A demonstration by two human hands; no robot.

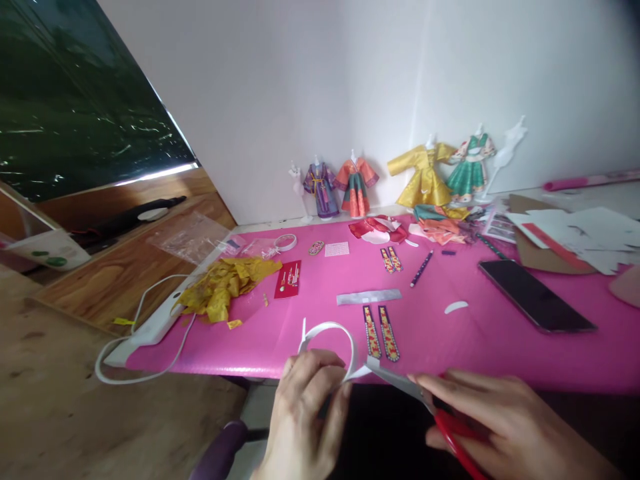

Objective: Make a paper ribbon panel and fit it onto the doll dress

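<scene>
My left hand grips a thin white roll of tape, its ring rising above my fingers. A short white end of the tape reaches right from the roll to the blade tips of the scissors. Those red-handled scissors are in my right hand, blades pointing left; a small white piece shows at their tips. Just beyond the blades lie two patterned strips with beaded edges. A grey fabric band with small white patches rests behind them.
Yellow scraps, a red card and a white cable are at left. A phone, pen and paper pieces occupy the right. Miniature dresses on stands line the back of the pink table.
</scene>
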